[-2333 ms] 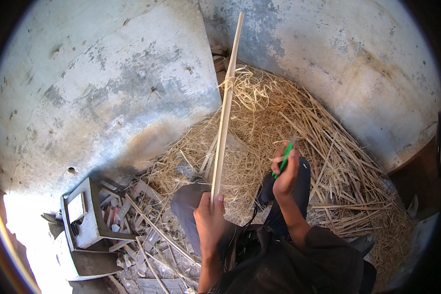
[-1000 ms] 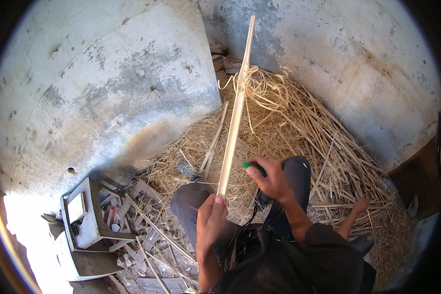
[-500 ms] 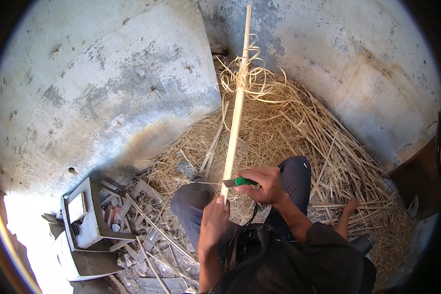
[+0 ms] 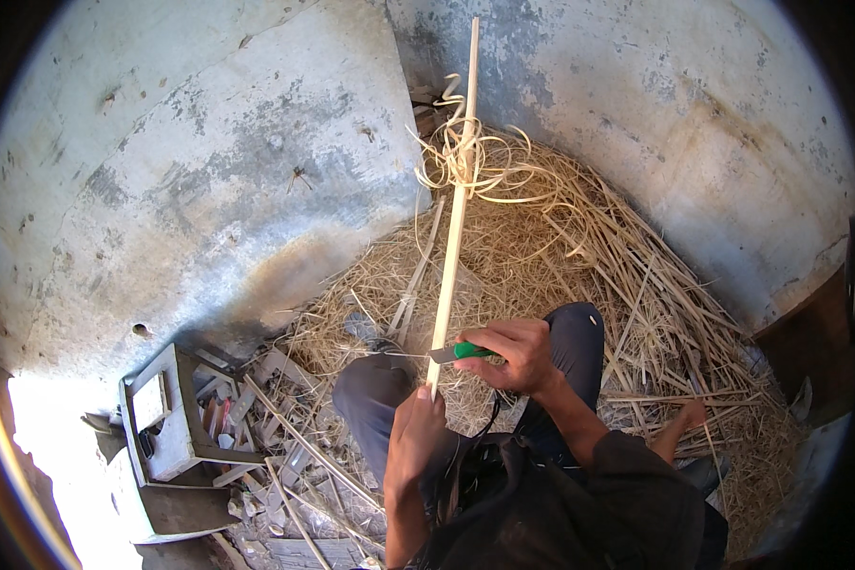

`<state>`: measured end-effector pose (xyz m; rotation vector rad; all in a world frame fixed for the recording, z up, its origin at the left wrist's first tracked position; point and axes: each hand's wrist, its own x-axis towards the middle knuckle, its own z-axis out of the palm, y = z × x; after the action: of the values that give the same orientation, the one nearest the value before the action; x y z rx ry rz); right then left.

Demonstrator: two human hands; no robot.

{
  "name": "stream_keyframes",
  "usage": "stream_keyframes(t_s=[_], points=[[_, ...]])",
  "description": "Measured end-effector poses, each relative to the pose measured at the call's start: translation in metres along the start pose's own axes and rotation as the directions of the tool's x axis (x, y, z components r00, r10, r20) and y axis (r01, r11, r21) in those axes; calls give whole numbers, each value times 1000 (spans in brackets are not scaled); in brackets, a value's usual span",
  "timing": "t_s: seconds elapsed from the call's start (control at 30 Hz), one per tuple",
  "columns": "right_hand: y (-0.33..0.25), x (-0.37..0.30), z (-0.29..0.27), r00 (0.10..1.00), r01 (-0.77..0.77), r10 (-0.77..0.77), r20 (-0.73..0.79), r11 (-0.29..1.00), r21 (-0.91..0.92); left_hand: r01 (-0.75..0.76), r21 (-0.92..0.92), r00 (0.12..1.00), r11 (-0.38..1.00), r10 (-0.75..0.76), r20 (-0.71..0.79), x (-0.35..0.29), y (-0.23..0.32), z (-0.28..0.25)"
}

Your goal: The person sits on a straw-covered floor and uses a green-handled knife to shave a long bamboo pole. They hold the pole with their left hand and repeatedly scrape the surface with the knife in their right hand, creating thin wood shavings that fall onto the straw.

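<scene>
A long pale strip of wood or bamboo (image 4: 453, 252) slants up and away from my lap, with curled shavings (image 4: 480, 169) bunched around its upper part. My left hand (image 4: 416, 432) grips the strip's near end, fingers closed. Just above it, my right hand (image 4: 513, 353) is wrapped round the green handle of a knife (image 4: 471, 351). The grey blade lies across the strip's face. My palm hides part of the handle.
Dry shavings and thin strips (image 4: 636, 256) heap up beyond and to the right of my knees. A battered box (image 4: 176, 418) with odds and ends stands at left amid scraps. Worn, stained walls (image 4: 285, 114) rise behind. A bare foot (image 4: 679, 429) shows at right.
The strip has slid slightly toward me, its far tip lower, and its curls have shifted. My hands stay nearly in place. The foot at right has moved slightly.
</scene>
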<state>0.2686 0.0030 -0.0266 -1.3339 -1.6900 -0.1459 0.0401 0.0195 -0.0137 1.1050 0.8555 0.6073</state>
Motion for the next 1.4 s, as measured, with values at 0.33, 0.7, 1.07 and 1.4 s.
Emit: stream_keyframes(t_s=[0.33, 0.7, 1.07, 1.4], points=[[10, 4, -7, 998, -25, 24, -63, 1000, -17, 31, 34, 999, 999, -30, -31, -5, -11, -3], [46, 2, -22, 959, -262, 266, -97, 963, 56, 116, 49, 991, 992, -120, 66, -27, -31, -14], [-5, -22, 23, 998, -51, 58, -39, 987, 152, -179, 102, 983, 979, 182, -28, 5, -12, -5], [-13, -20, 25, 999, -9, 14, -40, 993, 117, -252, 414, 945, 875, 314, -89, 14, -8, 10]])
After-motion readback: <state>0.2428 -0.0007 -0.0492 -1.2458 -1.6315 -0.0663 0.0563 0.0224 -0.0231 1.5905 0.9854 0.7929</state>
